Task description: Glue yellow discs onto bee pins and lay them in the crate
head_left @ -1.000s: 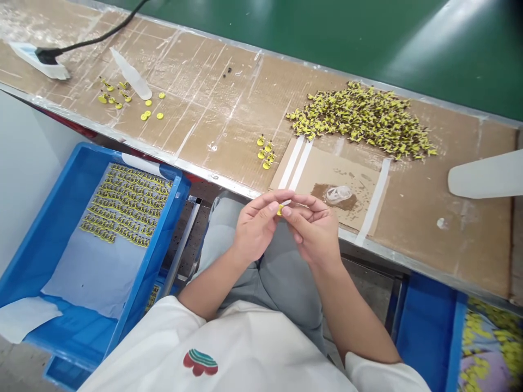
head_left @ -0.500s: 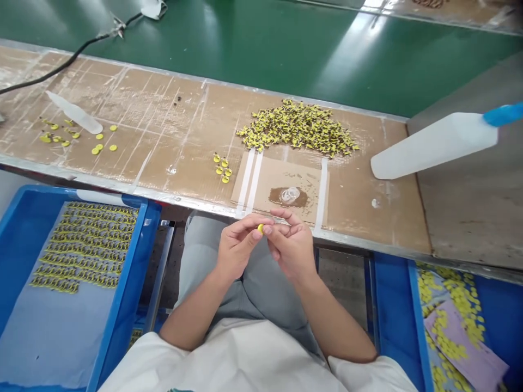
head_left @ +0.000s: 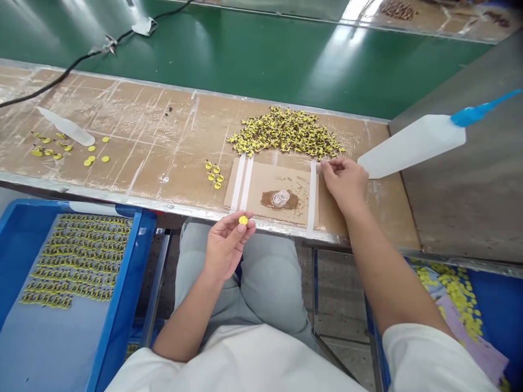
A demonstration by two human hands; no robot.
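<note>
In my left hand [head_left: 226, 242], above my lap at the table's front edge, a small round yellow disc [head_left: 243, 220] is pinched between thumb and fingers. My right hand [head_left: 346, 181] reaches over the table, its thumb and forefinger together at the right end of a heap of small yellow-and-dark pieces [head_left: 288, 130]. What those fingertips hold, if anything, is too small to make out. Between the hands lies a taped cardboard sheet [head_left: 261, 177] bearing a clear blob [head_left: 280, 198] in a wet brown patch. Several discs with dark parts attached [head_left: 214, 175] stand left of the sheet.
A white bottle with a blue nozzle [head_left: 412, 144] leans near the right panel. Farther left lie a white tapered piece [head_left: 67, 127] and loose yellow discs [head_left: 105, 159]. A blue tray [head_left: 141, 234] at left holds rows of pieces; yellow discs [head_left: 466, 305] fill a bin at right.
My right hand has left the left hand and moved right and forward to the heap's edge. The left hand keeps the yellow disc, now turned face up. The view has shifted slightly.
</note>
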